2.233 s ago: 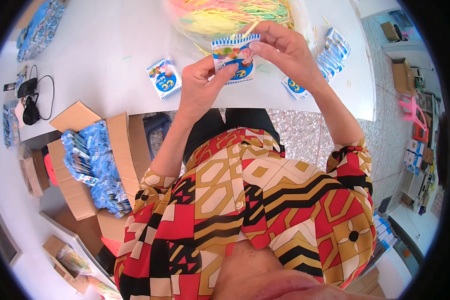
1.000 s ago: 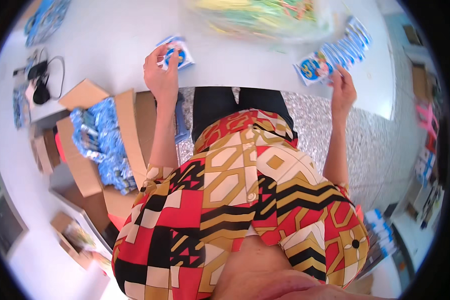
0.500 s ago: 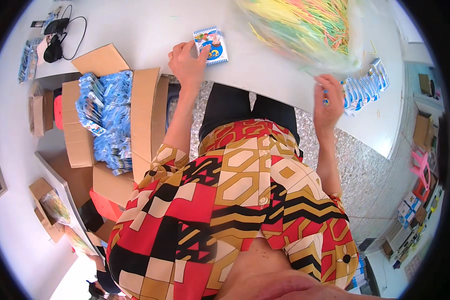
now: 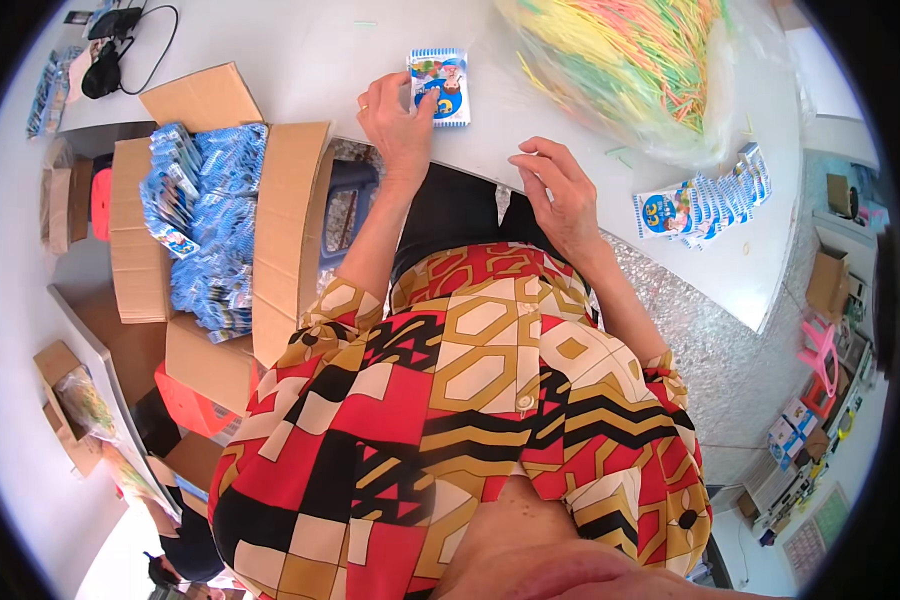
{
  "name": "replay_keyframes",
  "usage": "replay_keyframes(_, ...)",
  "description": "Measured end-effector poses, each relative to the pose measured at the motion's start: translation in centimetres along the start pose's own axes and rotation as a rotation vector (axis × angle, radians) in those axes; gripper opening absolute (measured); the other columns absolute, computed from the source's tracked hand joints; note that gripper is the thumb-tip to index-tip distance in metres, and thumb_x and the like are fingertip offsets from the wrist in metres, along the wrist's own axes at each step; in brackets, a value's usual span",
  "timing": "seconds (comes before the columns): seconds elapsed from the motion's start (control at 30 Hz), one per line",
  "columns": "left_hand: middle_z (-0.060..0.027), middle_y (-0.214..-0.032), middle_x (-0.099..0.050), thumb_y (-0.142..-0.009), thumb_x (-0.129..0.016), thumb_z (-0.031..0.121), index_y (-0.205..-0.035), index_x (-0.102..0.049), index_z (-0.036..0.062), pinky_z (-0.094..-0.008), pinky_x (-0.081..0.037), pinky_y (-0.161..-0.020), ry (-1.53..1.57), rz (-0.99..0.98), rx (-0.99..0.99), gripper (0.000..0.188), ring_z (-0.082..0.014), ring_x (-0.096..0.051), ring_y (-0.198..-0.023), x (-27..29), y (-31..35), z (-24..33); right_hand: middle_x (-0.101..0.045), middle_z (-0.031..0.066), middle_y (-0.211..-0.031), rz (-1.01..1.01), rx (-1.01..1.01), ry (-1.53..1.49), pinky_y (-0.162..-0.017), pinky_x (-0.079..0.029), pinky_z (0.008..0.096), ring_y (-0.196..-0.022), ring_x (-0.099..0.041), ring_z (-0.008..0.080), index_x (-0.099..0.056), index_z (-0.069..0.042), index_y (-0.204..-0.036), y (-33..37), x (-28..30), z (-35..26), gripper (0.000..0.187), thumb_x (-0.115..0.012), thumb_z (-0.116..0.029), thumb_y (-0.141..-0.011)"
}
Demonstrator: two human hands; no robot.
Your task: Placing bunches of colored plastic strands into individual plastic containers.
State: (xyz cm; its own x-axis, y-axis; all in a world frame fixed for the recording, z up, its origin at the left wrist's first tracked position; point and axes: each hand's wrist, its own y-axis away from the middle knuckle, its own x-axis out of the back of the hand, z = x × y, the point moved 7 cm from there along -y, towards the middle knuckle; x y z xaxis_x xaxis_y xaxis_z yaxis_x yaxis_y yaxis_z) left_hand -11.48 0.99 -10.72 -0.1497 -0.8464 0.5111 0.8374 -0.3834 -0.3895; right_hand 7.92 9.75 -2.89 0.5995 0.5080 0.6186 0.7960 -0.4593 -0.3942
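A small blue-and-white packet (image 4: 452, 112) lies flat at the table's front edge, with a cartoon figure printed on it. My left hand (image 4: 398, 130) grips its left side, the thumb pressed on the face and the fingers curled at the edge. Whether more packets lie under it I cannot tell. To the right, my right hand (image 4: 565, 200) hovers over the table edge, empty, with thumb and fingers apart. An overlapping row of similar packets (image 4: 705, 207) rests on the table to the right of that hand.
A clear plastic bag of thin yellow, green and red sticks (image 4: 630, 60) lies on the white table (image 4: 300, 50). Left of me stands an open cardboard box (image 4: 288, 230) filled with blue packets. A black corded item (image 4: 102, 72) sits at the far left. Another person's dark sleeve (image 4: 192, 545) shows lower left.
My right hand has moved left from the row of packets toward my left hand, uncovering the row's near-end packet. My left hand keeps its hold on the packet. The whole view has shifted slightly.
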Motion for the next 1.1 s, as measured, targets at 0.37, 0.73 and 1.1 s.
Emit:
replay_keyframes(0.37,-0.0037,-0.085,-0.062,-0.075,-0.071,0.004,-0.090,-0.057,-0.0001,-0.0260,-0.045,-0.070,0.588,-0.028,0.146,0.022,-0.0101,-0.055,-0.078,2.3,-1.1,1.5,-0.060,0.0071,-0.103,-0.059,-0.284,-0.238,-0.066,-0.049,0.0253,-0.083,-0.059,0.0141,-0.060,-0.003,-0.104,-2.2,1.0,2.0,0.019,-0.059,-0.004,-0.085)
replay_keyframes(0.73,-0.0077,-0.096,-0.064,-0.078,-0.067,0.000,-0.100,-0.055,-0.0001,-0.0248,-0.050,-0.075,1.061,-0.629,0.247,0.025,-0.0110,-0.061,-0.084,-0.1,0.9,11.4,-0.062,0.0038,-0.080,-0.174,-0.232,-0.468,-0.067,-0.047,0.0225,-0.075,-0.057,0.0078,-0.063,-0.001,-0.095,-6.9,3.9,1.3,0.016,-0.060,-0.015,-0.088)
replay_keyframes(1.1,-0.0059,-0.099,-0.063,-0.090,-0.054,0.015,-0.108,-0.057,0.0031,-0.0298,-0.049,-0.083,1.310,-1.071,0.679,0.022,-0.0158,-0.062,-0.091,-3.4,3.8,14.4,-0.060,0.0036,-0.088,-0.035,0.013,-0.225,-0.053,-0.046,0.0194,-0.074,-0.055,0.0079,-0.065,-0.002,-0.098,-6.2,6.7,-0.4,0.019,-0.062,-0.016,-0.086)
